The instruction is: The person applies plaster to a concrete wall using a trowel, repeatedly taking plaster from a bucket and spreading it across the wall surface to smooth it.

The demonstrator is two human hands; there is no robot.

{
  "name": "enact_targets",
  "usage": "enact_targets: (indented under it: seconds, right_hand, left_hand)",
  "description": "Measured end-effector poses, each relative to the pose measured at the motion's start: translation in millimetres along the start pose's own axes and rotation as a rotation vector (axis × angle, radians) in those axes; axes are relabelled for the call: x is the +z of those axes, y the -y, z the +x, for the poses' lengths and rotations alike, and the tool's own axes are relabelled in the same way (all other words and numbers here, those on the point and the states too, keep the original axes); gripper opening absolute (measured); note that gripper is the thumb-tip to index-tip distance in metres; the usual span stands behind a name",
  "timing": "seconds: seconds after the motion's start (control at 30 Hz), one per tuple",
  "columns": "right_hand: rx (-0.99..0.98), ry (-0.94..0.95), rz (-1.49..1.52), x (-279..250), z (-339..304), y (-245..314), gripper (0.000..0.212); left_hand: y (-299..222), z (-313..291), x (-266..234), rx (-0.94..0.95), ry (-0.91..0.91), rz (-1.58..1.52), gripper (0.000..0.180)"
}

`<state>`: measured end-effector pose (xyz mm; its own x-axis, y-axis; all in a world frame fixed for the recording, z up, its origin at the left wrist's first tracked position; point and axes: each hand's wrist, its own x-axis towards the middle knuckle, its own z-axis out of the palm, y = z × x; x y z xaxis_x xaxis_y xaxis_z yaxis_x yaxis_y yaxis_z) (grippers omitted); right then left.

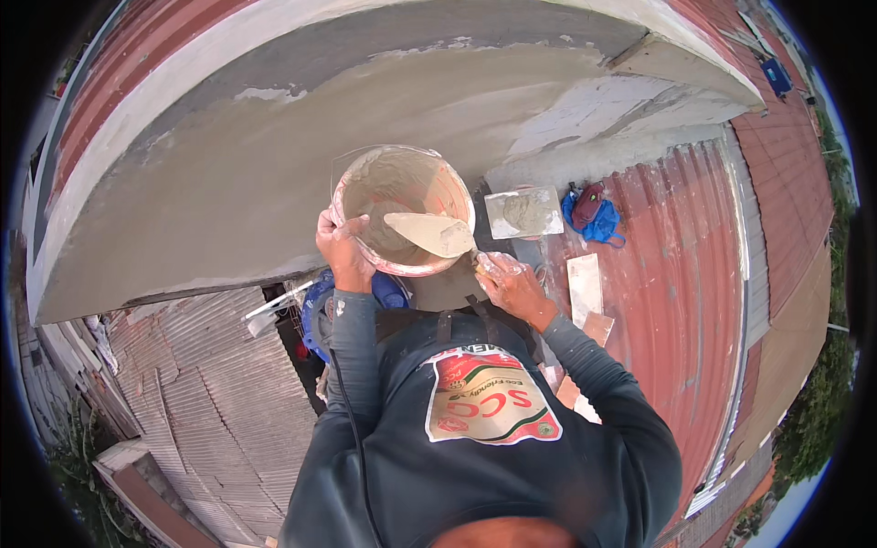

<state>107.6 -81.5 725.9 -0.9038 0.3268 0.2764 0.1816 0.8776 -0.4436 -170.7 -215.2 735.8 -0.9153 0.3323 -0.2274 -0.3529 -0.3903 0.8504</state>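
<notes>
— Over the mouth of the bucket (402, 267), toward its right side, you have the trowel (422, 232). Its rounded tip points inward across the opening, and its handle end sits just outside the rim.

— And how do your fingers stand?

— Your right hand (513, 285) is wrapped around the trowel's handle, just outside the bucket's near right rim. Your left hand (347, 245) clasps the bucket's opposite side: the thumb lies over the left rim and the fingers press the outer wall, as far as they show.

— Which relation should you watch most?

— The blade's line. From your right fingers it runs left and slightly away from you, its long axis slanting across the bucket's mouth toward the left rim. Your right hand is the nearer one to the handle, while the tip lies near your left thumb.

— Where is your mortar, then?

— The grey mortar (384, 194) sits inside the bucket, below and beyond the blade. I cannot tell whether the blade touches it, or whether the pale coat on the metal is a fresh load.

— And around you?

— To the bucket's right lies a pale board (551, 224) with mortar on it, then a blue bag (598, 226). Beyond the bucket stretches a plastered wall (301, 164).
</notes>
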Motion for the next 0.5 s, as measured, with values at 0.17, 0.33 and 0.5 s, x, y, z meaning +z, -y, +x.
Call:
enact_targets:
  seconds: [0.17,0.33,0.5]
  right_hand:
    - [-0.093,0.13,0.024,0.6,-1.9,3.9,0.038]
    - [-0.214,0.146,-0.017,-42.3,-4.4,-27.1,0.037]
    - [-0.376,0.08,-0.215,-87.4,65.1,-23.7,0.039]
  left_hand:
    - [-46.9,2.8,-55.5,0.078,-0.249,-0.01,0.03]
    - [-81.2,-11.4,-78.4,0.119,-0.415,-0.063,0.029]
    - [-86.0,-20.1,-93.6,0.172,-0.183,-0.072,0.029]
